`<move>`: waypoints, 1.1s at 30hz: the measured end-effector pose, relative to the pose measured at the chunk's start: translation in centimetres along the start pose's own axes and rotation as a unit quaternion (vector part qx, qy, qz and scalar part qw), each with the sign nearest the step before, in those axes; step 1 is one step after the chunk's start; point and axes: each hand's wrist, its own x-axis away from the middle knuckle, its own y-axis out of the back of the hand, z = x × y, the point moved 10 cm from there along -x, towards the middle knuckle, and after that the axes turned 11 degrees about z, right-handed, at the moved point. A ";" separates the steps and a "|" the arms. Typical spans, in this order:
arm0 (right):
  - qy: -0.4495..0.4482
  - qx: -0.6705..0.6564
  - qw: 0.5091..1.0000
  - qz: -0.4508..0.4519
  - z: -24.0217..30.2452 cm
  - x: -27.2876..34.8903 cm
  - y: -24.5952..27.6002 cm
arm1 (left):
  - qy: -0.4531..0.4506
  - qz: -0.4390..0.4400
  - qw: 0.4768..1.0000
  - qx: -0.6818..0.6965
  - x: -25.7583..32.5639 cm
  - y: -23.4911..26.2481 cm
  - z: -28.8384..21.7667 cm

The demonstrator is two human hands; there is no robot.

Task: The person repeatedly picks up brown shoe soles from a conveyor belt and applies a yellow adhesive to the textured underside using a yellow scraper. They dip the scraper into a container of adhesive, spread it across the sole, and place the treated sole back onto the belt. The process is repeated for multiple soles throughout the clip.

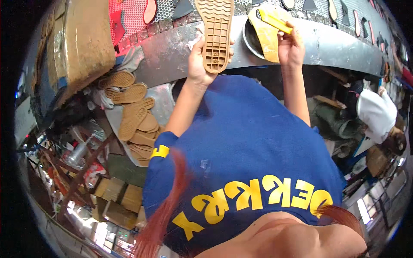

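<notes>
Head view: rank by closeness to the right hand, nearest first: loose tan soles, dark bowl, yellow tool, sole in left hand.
From the right hand:
1. Yellow tool, held in its grip.
2. Dark bowl, just left of the hand.
3. Held sole, farther left, in the left hand.
4. Loose tan soles, lower left, beyond the left forearm.

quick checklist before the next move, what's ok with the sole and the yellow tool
1. Left hand gripping the brown sole: ok.
2. Sole's patterned face turned to the camera: ok.
3. Right hand holding the yellow tool: ok.
4. Sole clear of the bowl: ok, a gap shows between them.
5. Bowl's contents: cannot tell, a yellowish piece covers part of it.
6. More soles nearby: ok, piled on the left.
</notes>
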 end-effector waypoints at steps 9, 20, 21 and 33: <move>0.390 0.545 0.730 0.133 10.3 3.2 -21.1 | 0.071 0.094 0.993 -0.017 0.7 -4.6 1.6; 0.395 0.598 0.686 0.124 9.0 2.8 -22.4 | 0.119 0.095 0.982 -0.116 1.4 -5.5 1.5; 0.390 0.591 0.696 0.120 9.0 2.8 -22.3 | 0.123 0.094 0.980 -0.123 1.4 -5.5 1.4; 0.315 0.594 0.690 0.266 8.2 2.8 -23.6 | 0.086 0.075 0.985 -0.131 1.1 -5.7 0.0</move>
